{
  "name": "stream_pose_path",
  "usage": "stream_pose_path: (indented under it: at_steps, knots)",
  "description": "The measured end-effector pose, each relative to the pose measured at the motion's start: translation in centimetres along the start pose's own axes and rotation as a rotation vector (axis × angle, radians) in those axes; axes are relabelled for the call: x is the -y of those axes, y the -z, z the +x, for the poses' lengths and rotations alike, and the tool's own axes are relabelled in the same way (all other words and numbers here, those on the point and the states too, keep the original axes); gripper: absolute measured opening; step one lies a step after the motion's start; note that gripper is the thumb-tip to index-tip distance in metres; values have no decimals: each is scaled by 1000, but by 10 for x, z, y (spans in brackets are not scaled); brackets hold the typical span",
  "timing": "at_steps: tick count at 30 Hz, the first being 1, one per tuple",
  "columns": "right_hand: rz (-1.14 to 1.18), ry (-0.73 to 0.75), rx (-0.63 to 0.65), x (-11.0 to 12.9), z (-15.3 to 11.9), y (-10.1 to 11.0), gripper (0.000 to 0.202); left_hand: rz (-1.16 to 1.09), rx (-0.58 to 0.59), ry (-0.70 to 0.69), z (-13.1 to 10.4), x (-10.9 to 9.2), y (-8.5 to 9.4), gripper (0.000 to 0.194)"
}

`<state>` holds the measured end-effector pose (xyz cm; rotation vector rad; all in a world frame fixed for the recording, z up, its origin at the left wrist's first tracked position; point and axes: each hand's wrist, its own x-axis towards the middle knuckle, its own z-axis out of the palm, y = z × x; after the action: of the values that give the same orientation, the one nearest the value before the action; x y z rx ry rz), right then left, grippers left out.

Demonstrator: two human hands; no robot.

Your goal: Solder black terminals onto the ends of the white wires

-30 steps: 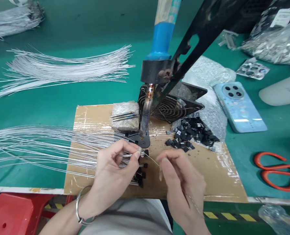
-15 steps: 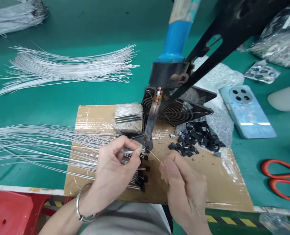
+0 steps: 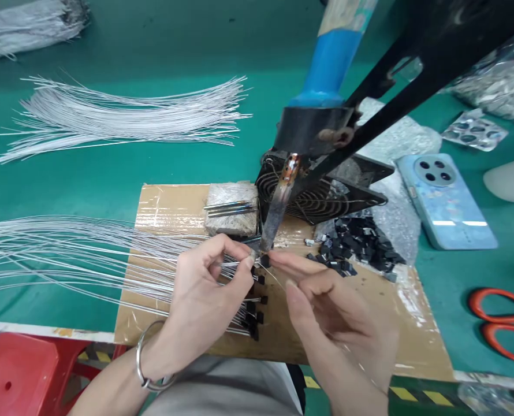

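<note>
From afar, I have my left grip [image 3: 209, 292] pinching a wire end [image 3: 257, 261] near the iron [image 3: 278, 202]; my right grip [image 3: 347, 318] reaches a black piece [image 3: 264, 262]. Whether it clasps the thin strand [image 3: 272, 277], I cannot tell. This alignment step seemingly calls for steadiness.

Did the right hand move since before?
Yes, the right hand moved forward and left, bringing its fingers nearer the soldering iron's tip.

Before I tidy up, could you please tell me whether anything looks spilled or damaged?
Possibly the small black pieces: they lie in a loose heap, some scattered on the cardboard. The soldering iron also has a discoloured shaft.
</note>
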<state>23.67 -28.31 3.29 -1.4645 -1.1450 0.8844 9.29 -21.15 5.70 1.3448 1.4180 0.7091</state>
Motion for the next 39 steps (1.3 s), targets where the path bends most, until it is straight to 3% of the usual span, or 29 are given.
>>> stream_pose_path:
  at_steps: [11,23,39]
  knots:
    - [101,-153,-86,10,9,-7,22,-25,-15,12,6,-8,0,9]
    - [99,-61,-64,5,10,-4,21,-39,-17,3,5,-9,2,11]
    - [136,-105,-86,8,10,-7,21,-25,-17,-42,5,-7,3,10]
